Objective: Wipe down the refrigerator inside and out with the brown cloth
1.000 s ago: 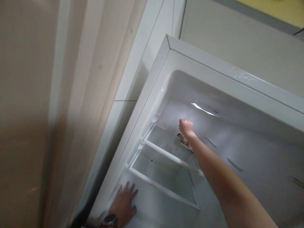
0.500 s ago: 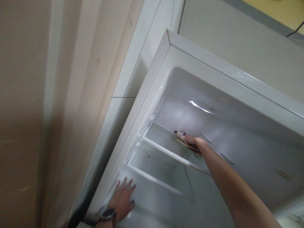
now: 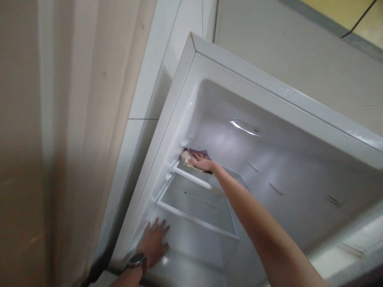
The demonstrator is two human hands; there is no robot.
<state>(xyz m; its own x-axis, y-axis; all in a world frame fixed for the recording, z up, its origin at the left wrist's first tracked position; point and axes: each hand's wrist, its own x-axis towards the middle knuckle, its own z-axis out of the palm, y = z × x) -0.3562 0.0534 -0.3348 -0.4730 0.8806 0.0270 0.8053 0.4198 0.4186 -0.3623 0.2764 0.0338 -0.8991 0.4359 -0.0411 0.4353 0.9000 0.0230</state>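
An open white fridge [image 3: 239,79] fills the middle and right of the view, with nothing stored inside. My right hand [image 3: 203,162] reaches deep in and presses a crumpled cloth [image 3: 191,156] onto the upper glass shelf [image 3: 191,175], at its far left corner by the side wall. My left hand [image 3: 154,241], with a dark watch [image 3: 137,260] on the wrist, lies flat with fingers spread on the fridge's left inner wall near the front edge. A second glass shelf [image 3: 197,207] sits just below the first.
A beige curtain [image 3: 60,139] hangs along the left. Pale wall tiles [image 3: 158,71] show between the curtain and the fridge. A lamp cover [image 3: 245,127] and shelf ribs [image 3: 275,188] mark the fridge's inner walls. A dark cable [image 3: 357,20] crosses the top right corner.
My right hand has come down from the back wall and slid the cloth leftwards along the upper shelf to its left corner. My left hand stays flat on the wall.
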